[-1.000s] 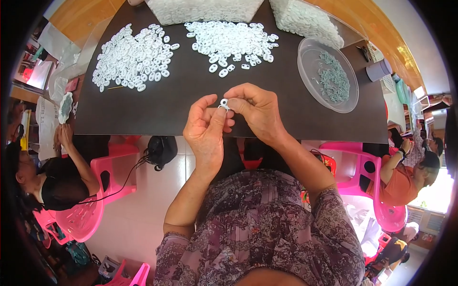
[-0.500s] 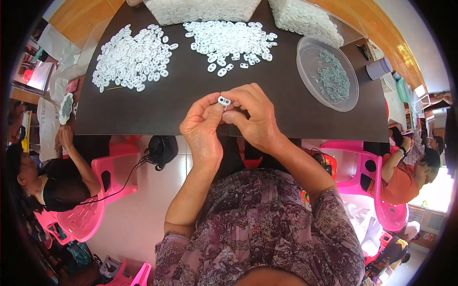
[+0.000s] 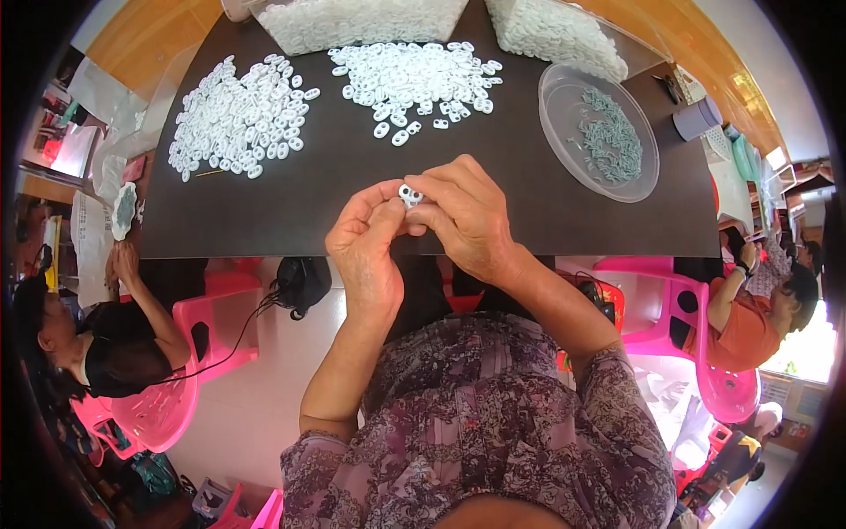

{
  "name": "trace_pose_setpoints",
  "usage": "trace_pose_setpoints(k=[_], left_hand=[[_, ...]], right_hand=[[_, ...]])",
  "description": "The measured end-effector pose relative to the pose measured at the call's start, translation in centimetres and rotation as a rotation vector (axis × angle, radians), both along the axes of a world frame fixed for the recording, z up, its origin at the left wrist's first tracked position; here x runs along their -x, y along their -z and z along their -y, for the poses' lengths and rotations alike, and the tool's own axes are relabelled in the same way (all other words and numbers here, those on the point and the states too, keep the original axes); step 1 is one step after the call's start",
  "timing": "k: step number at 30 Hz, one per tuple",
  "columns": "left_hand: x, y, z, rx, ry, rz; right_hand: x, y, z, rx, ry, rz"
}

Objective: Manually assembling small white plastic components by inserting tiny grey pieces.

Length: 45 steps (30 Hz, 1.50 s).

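Close together over the near part of the dark table, both of my hands pinch a small white two-hole plastic piece (image 3: 410, 195). My left hand (image 3: 368, 251) has its thumb and fingers closed on the piece's left and lower side. The fingers and thumb of my right hand (image 3: 471, 220) close on it from the right. Fingertips cover part of it, so I cannot tell if one or two pieces are held. Beyond my hands lie a loose pile of similar white pieces (image 3: 414, 79) and, to the left, another pile (image 3: 238, 119).
A shallow round clear dish (image 3: 561, 101) with small grey-green pieces (image 3: 612, 141) stands at right. Clear bins of white pieces (image 3: 361, 25) line the far edge. A purple-grey cup (image 3: 697, 119) stands far right. Left of me sits a person (image 3: 132, 348); another person (image 3: 758, 317) sits at right.
The held white piece is tilted differently between my fingertips, with its holes turned more toward me. My hands have shifted slightly left, and the whole view has moved a little.
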<state>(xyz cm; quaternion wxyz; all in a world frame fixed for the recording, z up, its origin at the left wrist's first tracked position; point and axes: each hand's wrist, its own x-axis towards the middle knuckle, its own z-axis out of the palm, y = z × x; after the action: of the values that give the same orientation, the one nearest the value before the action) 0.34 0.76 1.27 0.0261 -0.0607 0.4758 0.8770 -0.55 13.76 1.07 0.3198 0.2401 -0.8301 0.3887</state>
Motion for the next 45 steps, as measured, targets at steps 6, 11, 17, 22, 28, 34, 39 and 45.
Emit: trace_pose_setpoints(k=[6,11,17,22,28,34,39,45], left_hand=[[0.2,0.8,0.4,0.064,0.074,-0.175],[0.3,0.5,0.5,0.084,0.098,-0.178],[0.4,0.9,1.6,0.114,0.197,-0.17],[0.8,0.9,1.8,0.11,0.254,-0.193],[0.6,1.1,1.3,0.072,0.179,-0.212],[0.0,0.9,0.7,0.051,0.101,-0.213],[-0.4,0.7,0.3,0.012,0.024,-0.204],[-0.1,1.1,0.3,0.002,0.067,-0.224]], right_hand=[[-0.2,-0.3,-0.5,0.023,-0.032,0.061],[-0.6,-0.2,-0.2,0.13,-0.01,0.156],[-0.8,0.0,-0.5,0.12,-0.066,0.191],[-0.8,-0.2,-0.1,0.115,-0.045,0.18],[-0.8,-0.1,0.3,0.152,-0.013,0.139],[-0.9,-0.4,0.7,0.095,0.031,0.095],[-0.9,-0.2,0.8,0.082,0.062,0.058],[-0.9,-0.1,0.3,0.068,0.035,0.099]])
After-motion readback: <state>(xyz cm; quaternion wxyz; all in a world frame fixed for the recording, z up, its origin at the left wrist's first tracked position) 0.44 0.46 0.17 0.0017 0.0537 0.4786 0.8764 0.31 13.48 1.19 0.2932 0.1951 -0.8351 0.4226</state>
